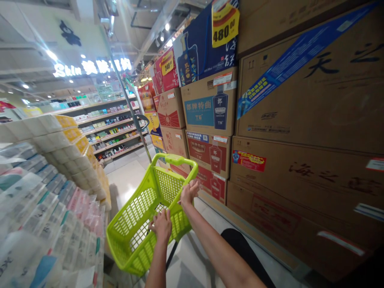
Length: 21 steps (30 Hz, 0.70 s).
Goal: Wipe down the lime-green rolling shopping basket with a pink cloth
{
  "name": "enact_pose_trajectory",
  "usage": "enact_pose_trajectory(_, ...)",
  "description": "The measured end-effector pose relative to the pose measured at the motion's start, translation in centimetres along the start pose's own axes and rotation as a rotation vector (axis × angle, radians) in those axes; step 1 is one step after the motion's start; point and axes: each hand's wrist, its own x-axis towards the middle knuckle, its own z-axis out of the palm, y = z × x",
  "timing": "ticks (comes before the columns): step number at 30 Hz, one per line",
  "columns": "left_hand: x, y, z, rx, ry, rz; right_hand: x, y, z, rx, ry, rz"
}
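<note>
A lime-green plastic shopping cart [132,200] with slotted walls stands tilted in the view, its grid floor showing inside. My left hand [162,226] is closed over the near long rim, fingers curled toward the inside of the basket. Farther along that same side, close to the corner by the raised handle bar [177,160], my right hand [189,192] is closed around the rim; some of its fingers are hidden behind the hand. Both forearms reach in from the bottom edge. Part of a dark metal leg shows under the basket.
Tall stacks of cardboard boxes [207,104] with price tags line the right side. On the left are packaged tissue packs [54,216] and a white-and-yellow stack [75,152]. A metal pole [126,96] rises beyond the cart. Lit shelves [114,128] stand behind the pale tiled floor [124,172].
</note>
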Motion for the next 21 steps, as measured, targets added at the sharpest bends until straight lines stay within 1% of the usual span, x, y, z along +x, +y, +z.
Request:
enact_pose_trajectory(1, 0.0, 0.1, -0.1, 0.0, -0.003, 0.004, -0.4, -0.1, -0.1, 0.007, 0.083, -0.041)
enact_pose_trajectory(2, 0.0, 0.1, -0.1, -0.002, -0.007, 0.01, -1.0, 0.0, -0.4, 0.004, 0.16, -0.118)
enact_pose_trajectory(3, -0.1, 0.1, -0.2, -0.005, -0.013, 0.022, -1.6, 0.5, -0.7, -0.027, 0.199, -0.24)
enact_pose_trajectory(4, -0.2, 0.0, -0.3, -0.009, -0.02, 0.038, -2.2, 1.0, -1.2, -0.068, 0.198, -0.394)
enact_pose_trajectory(5, -0.4, -0.2, -0.4, -0.015, -0.027, 0.057, -2.7, 1.7, -1.8, -0.127, 0.154, -0.56)
enact_pose_trajectory(6, -0.6, -0.6, -0.5, -0.021, -0.034, 0.078, -2.9, 2.3, -2.5, -0.201, 0.072, -0.715)
enact_pose_trajectory(7, -0.8, -1.0, -0.5, -0.029, -0.039, 0.095, -2.8, 2.7, -3.3, -0.275, -0.03, -0.836)
enact_pose_trajectory(8, -1.0, -1.6, -0.6, -0.034, -0.037, 0.113, -2.4, 2.9, -4.2, -0.34, -0.123, -0.927)
enact_pose_trajectory(9, -1.3, -2.2, -0.6, -0.033, -0.022, 0.127, -1.8, 2.8, -4.9, -0.391, -0.186, -0.984)
enact_pose_trajectory(10, -1.6, -2.9, -0.5, -0.022, 0.007, 0.131, -1.1, 2.5, -5.5, -0.427, -0.212, -1.009)
enact_pose_trajectory(12, -2.0, -4.2, -0.4, 0.018, 0.075, 0.1, 0.0, 1.4, -6.1, -0.46, -0.18, -0.992)
enact_pose_trajectory(14, -2.3, -5.1, -0.3, 0.04, 0.111, 0.044, -0.2, 0.3, -5.8, -0.458, -0.132, -0.94)
enact_pose_trajectory(15, -2.4, -5.4, -0.3, 0.032, 0.112, 0.013, -0.8, 0.1, -5.4, -0.441, -0.137, -0.932)
enact_pose_trajectory(16, -2.4, -5.6, -0.3, 0.016, 0.11, -0.012, -1.6, 0.0, -5.0, -0.414, -0.168, -0.944)
enact_pose_trajectory(19, -2.5, -6.1, -0.3, -0.03, 0.123, -0.04, -3.7, 0.3, -4.2, -0.369, -0.35, -1.058)
enact_pose_trajectory(20, -2.6, -6.3, -0.4, -0.038, 0.128, -0.043, -4.1, 0.4, -4.2, -0.38, -0.384, -1.075)
enact_pose_trajectory(21, -2.7, -6.5, -0.5, -0.043, 0.13, -0.041, -4.2, 0.5, -4.1, -0.398, -0.389, -1.067)
